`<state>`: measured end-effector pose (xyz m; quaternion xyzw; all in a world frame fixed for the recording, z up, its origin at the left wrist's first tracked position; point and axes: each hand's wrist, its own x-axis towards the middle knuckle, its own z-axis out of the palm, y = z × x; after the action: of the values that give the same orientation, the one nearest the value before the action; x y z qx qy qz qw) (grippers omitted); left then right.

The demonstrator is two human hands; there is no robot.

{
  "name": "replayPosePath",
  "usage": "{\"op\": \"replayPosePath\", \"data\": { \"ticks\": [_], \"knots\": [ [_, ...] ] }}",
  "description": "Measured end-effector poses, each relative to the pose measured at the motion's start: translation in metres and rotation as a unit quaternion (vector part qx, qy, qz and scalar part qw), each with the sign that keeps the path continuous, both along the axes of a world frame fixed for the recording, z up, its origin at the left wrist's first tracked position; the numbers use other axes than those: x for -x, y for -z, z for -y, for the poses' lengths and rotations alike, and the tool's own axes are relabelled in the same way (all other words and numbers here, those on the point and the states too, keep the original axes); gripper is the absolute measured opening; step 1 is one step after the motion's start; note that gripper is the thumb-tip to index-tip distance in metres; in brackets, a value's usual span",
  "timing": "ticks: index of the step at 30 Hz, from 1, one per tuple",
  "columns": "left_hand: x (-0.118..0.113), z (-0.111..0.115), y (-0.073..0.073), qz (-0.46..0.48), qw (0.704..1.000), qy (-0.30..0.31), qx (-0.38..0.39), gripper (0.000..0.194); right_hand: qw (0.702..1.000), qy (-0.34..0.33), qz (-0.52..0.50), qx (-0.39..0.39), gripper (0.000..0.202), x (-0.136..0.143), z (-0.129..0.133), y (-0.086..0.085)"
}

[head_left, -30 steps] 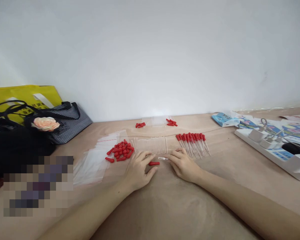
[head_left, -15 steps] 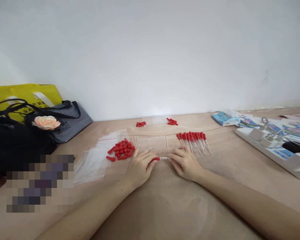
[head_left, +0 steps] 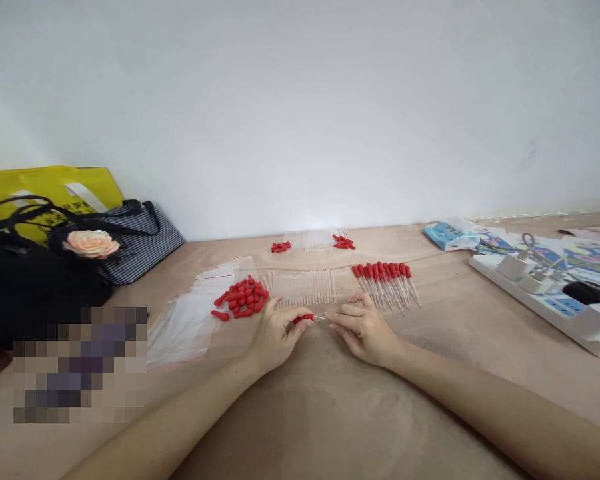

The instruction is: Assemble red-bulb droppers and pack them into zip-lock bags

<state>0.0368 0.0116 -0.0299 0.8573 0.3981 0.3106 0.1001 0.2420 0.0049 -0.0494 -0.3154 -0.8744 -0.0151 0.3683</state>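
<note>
My left hand (head_left: 279, 333) pinches a red rubber dropper bulb (head_left: 303, 319) between thumb and fingers. From the right, my right hand (head_left: 364, 331) grips a thin clear glass dropper tube (head_left: 319, 318); its end meets the bulb, though how far it sits inside is hidden. Beyond the hands lies a row of bare glass tubes (head_left: 305, 287). Left of it is a pile of loose red bulbs (head_left: 241, 297). To the right, several droppers with red bulbs fitted (head_left: 383, 273) lie side by side, tips toward me.
Clear zip bags (head_left: 187, 327) are spread at the left, beside a striped bag (head_left: 140, 240) and a yellow bag (head_left: 90, 183). Small red bulb groups (head_left: 344, 241) lie near the wall. A power strip (head_left: 525, 293) with chargers and a blue packet (head_left: 450, 235) are at the right.
My right hand has moved left, closer to my left hand, so less of the glass tube shows between them. Both hands keep their hold.
</note>
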Motion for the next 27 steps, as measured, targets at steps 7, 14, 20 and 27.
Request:
{"op": "replayPosePath", "data": {
  "ticks": [7,14,20,27],
  "knots": [
    [0.002,0.004,-0.001,-0.033,0.999,0.032,-0.020,0.015,0.998,-0.015,0.049,-0.041,0.024,-0.003,-0.002,-0.004],
    [-0.001,0.009,-0.003,-0.054,0.996,0.044,-0.057,0.016,0.997,-0.011,0.069,-0.043,0.024,0.001,0.001,-0.004],
    [-0.002,0.010,0.000,-0.065,0.994,0.050,-0.077,0.017,0.997,-0.019,0.066,-0.043,0.024,0.007,0.001,-0.001],
    [-0.003,0.008,-0.001,-0.053,0.995,0.040,-0.069,0.018,0.996,-0.017,0.083,-0.029,0.025,0.010,-0.002,-0.009]
  ]
}}
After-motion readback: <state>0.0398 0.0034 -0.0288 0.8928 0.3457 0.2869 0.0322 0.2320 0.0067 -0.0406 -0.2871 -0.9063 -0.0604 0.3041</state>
